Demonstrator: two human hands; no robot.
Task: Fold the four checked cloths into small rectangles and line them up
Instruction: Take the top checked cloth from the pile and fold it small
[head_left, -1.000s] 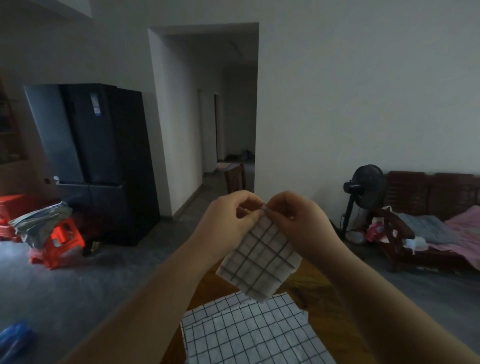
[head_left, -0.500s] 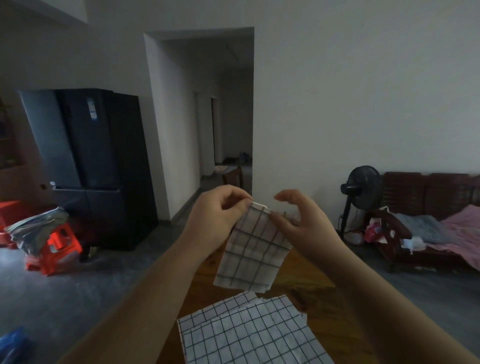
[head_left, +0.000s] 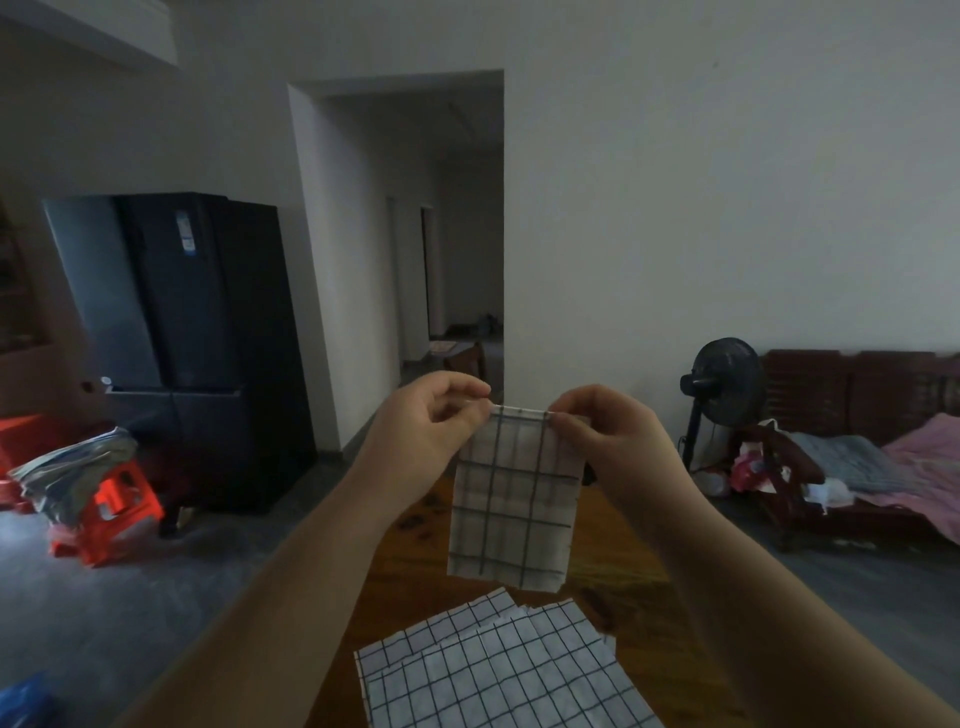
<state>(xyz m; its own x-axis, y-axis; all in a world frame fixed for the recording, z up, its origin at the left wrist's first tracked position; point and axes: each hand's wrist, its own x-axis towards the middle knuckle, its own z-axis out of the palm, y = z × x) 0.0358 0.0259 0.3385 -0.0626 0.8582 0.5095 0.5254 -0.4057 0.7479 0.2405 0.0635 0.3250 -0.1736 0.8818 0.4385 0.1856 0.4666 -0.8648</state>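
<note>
A white cloth with dark checks (head_left: 511, 493), folded into a narrow rectangle, hangs straight down in the air above the wooden table (head_left: 410, 566). My left hand (head_left: 431, 431) pinches its top left corner and my right hand (head_left: 605, 441) pinches its top right corner. Under it, a loose pile of unfolded checked cloths (head_left: 498, 670) lies flat on the table near me, overlapping one another. How many cloths are in the pile is hard to tell.
A dark fridge (head_left: 176, 332) stands at the left, with red plastic stools (head_left: 111, 509) and a grey bundle on the floor. A standing fan (head_left: 722, 384) and a wooden bench (head_left: 862, 447) with bedding are at the right. A doorway (head_left: 457, 260) opens straight ahead.
My hands have moved apart along the cloth's top edge. The cloth, held crumpled and tilted before, now hangs flat and upright between them.
</note>
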